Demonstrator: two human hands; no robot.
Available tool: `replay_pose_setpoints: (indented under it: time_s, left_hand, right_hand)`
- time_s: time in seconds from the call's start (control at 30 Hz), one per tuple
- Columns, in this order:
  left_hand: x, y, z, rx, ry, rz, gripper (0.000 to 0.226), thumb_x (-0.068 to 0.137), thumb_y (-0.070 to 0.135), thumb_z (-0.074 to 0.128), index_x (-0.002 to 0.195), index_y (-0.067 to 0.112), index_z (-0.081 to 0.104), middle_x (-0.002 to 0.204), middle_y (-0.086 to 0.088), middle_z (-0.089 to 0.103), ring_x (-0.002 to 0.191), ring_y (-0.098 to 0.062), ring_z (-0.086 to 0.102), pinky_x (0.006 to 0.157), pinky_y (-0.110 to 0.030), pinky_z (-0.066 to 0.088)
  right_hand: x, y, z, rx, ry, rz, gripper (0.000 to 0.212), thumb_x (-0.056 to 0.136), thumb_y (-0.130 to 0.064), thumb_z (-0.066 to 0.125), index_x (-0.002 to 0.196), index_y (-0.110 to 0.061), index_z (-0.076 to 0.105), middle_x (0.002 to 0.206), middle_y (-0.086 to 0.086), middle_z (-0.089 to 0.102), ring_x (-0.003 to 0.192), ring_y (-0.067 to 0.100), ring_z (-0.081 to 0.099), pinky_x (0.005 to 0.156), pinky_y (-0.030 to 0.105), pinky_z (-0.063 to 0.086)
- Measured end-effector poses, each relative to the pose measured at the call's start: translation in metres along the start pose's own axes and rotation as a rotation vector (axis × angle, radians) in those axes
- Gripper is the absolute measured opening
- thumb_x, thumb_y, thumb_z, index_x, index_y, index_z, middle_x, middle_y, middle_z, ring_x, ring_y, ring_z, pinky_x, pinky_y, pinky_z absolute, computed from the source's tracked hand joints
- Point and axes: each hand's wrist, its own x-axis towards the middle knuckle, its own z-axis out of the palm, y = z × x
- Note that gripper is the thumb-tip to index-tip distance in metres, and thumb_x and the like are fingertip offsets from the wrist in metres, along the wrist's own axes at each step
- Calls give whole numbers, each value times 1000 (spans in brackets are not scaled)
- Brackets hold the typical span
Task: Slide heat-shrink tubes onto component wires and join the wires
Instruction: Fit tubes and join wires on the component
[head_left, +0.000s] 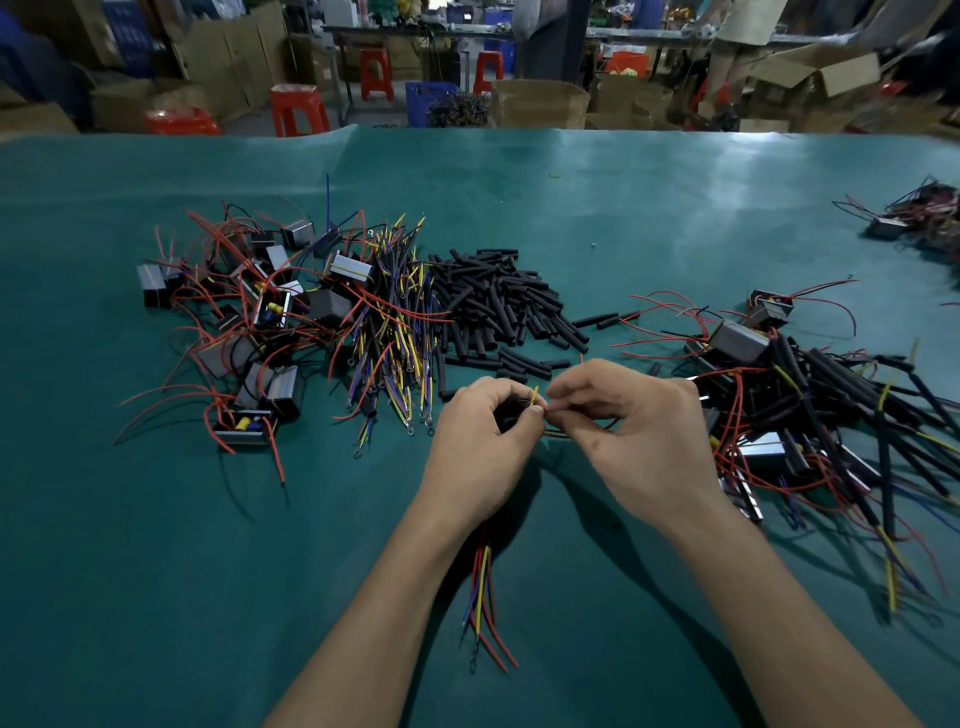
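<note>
My left hand (480, 447) grips a bundle of red, yellow and blue wires (483, 597) whose tails hang out below my palm toward me. A yellow wire tip (535, 395) sticks up above its fingers. My right hand (639, 431) pinches a thin red wire end right beside that tip, fingertips of both hands almost touching. A pile of black heat-shrink tubes (498, 301) lies just beyond my hands. What black part sits inside my left fist is mostly hidden.
On the green table mat (156, 571), a heap of boxy components with red leads (249, 322) lies at the left, loose coloured wires (395, 332) beside it. Assemblies with sleeved wires (810, 415) are piled at the right. Red stools and cardboard boxes stand behind the table.
</note>
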Motion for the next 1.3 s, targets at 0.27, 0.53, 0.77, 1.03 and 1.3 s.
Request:
replay_pose_setpoints:
  time_s: [0.27, 0.53, 0.77, 1.03, 1.3]
  left_hand:
    - [-1, 3, -3, 29, -14, 30, 9, 89, 9, 68, 92, 11, 76, 89, -3, 68, 85, -22, 62, 82, -37, 48]
    - [-1, 2, 0, -19, 3, 1, 5, 88, 11, 69, 88, 11, 74, 83, -1, 68, 76, -17, 58, 79, -42, 51]
    - [-1, 3, 1, -40, -6, -33, 17, 80, 31, 60, 83, 18, 71, 71, 8, 67, 69, -13, 59, 75, -37, 53]
    - [-1, -1, 0, -77, -7, -20, 5, 87, 13, 69, 86, 17, 72, 77, 5, 73, 75, -14, 68, 79, -42, 58]
    - [-1, -4, 2, -75, -6, -8, 7, 86, 11, 70, 85, 18, 73, 74, 9, 71, 69, -7, 63, 73, -31, 53]
  right_hand:
    - [1, 0, 0, 45, -4, 46, 33, 76, 6, 83, 86, -24, 74, 83, -17, 76, 77, -1, 74, 73, 13, 56]
    - [2, -4, 1, 70, 14, 225, 31, 74, -2, 86, 80, -28, 71, 76, -15, 75, 71, 5, 73, 73, 22, 60]
    - [4, -2, 0, 213, -40, 383, 19, 72, -11, 85, 81, -24, 74, 75, -4, 76, 72, 13, 74, 75, 35, 62]
    - [3, 1, 3, 377, -62, 555, 10, 78, -8, 83, 77, -17, 78, 72, 6, 77, 63, 12, 69, 59, 21, 50]
    - [5, -3, 1, 221, -72, 463, 18, 71, -9, 75, 77, -25, 77, 70, -1, 76, 64, 12, 70, 65, 29, 54]
